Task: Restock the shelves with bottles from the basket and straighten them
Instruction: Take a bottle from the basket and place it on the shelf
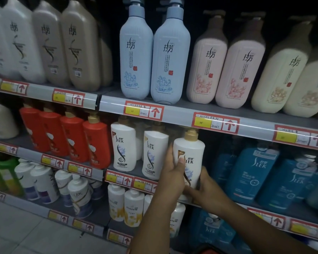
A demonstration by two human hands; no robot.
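Both hands, left hand [174, 173] and right hand [207, 187], grip a white gold-capped pump bottle [190, 154] upright on the grey middle shelf [290, 210] of a dim shop aisle

- You had red-bordered price tags [143, 112] with yellow panels and up arrows clipped along the rail edges.
- You had pale floor tiles [26, 233] at the lower left.
- A green item [0, 173], too blurred to identify, sat at the far left.
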